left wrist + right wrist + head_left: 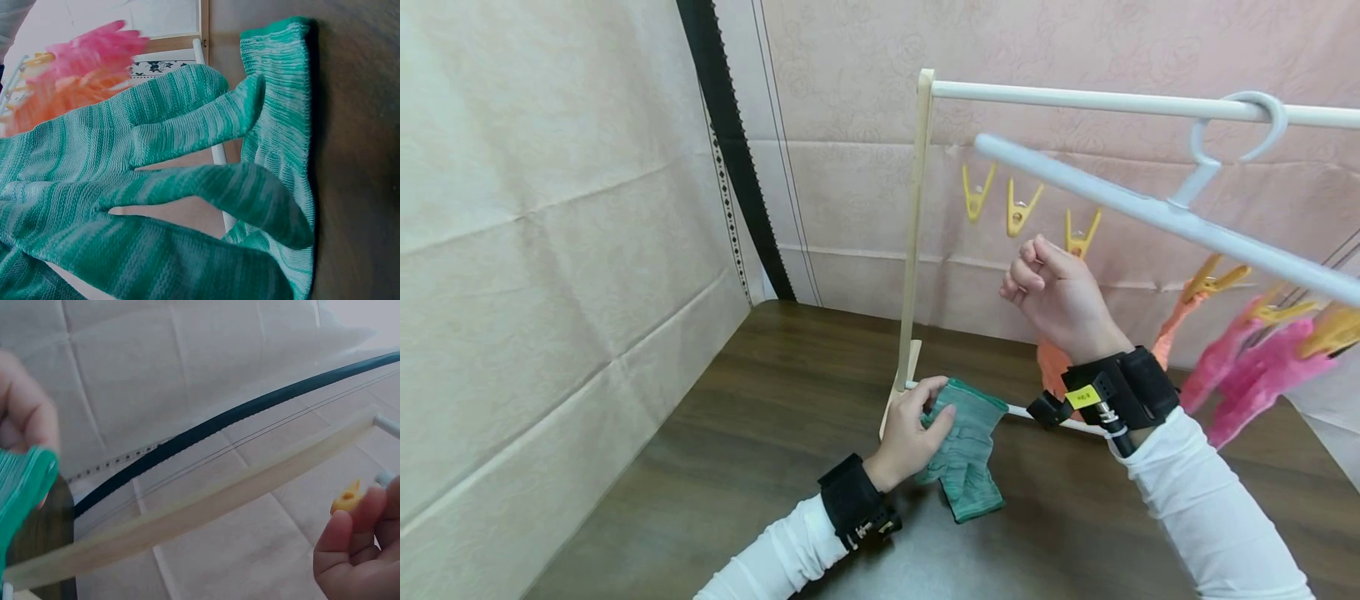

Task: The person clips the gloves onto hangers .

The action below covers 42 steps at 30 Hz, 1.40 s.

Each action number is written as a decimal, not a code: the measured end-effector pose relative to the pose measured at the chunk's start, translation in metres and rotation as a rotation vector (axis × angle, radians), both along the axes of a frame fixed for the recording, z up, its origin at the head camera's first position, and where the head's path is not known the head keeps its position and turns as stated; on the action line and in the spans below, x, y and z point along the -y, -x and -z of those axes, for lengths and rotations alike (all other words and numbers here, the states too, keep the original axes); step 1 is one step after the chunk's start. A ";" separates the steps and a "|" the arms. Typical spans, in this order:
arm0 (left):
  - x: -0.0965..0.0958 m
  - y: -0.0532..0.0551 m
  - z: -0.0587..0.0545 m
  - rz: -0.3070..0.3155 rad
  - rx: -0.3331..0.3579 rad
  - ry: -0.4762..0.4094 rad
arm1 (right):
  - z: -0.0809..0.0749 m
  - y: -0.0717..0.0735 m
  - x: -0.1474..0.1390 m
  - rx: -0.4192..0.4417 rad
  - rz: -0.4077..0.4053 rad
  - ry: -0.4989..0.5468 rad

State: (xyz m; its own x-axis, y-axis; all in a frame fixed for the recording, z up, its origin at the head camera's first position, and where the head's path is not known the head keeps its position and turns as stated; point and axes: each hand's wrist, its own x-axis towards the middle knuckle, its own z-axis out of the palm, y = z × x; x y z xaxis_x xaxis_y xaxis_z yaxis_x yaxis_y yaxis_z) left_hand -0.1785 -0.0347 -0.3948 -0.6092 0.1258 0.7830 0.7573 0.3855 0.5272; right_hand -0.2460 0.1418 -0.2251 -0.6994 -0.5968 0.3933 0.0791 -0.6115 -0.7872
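At the foot of the rack, my left hand (912, 442) holds a green striped knit glove (966, 429) near its cuff, thumb in front. In the left wrist view the held glove (81, 150) spans the picture, its fingers dangling loose. Behind it a second green glove (275, 106) lies on the table. My right hand (1056, 292) is raised below the light-blue hanger (1090, 185), its fingers curled with nothing visible in them. A yellow clip (1080, 237) is just behind it, and another yellow clip (347, 499) appears beyond the fingertips in the right wrist view.
Two more yellow clips (977, 196) dangle at the hanger's left end. Orange gloves (1051, 362) and pink gloves (1262, 371) hang to the right. The hanger hooks over the rack's white rail (1075, 97), beside a wooden upright (914, 233).
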 end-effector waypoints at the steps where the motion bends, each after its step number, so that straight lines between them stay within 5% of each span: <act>1: 0.000 0.000 0.000 0.002 0.000 -0.001 | -0.001 0.000 -0.001 -0.009 -0.002 0.010; 10: 0.001 0.000 0.001 -0.003 0.003 0.001 | -0.005 0.007 -0.011 0.070 0.109 0.039; 21: 0.001 0.000 0.005 -0.018 -0.007 0.002 | 0.000 0.011 -0.018 0.103 0.343 -0.141; 36: 0.002 0.001 0.007 -0.021 0.007 0.009 | 0.008 0.014 -0.029 0.151 0.403 -0.154; 42: 0.001 0.000 0.007 -0.012 0.022 0.003 | 0.008 0.013 -0.025 0.122 0.363 -0.163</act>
State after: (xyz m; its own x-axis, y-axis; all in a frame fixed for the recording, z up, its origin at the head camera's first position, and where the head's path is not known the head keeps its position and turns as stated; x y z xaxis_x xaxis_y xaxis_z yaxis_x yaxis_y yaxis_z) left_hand -0.1783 -0.0354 -0.4023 -0.6278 0.1206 0.7690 0.7407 0.3961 0.5426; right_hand -0.2587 0.1670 -0.2333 -0.9117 -0.3503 0.2149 -0.0197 -0.4851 -0.8742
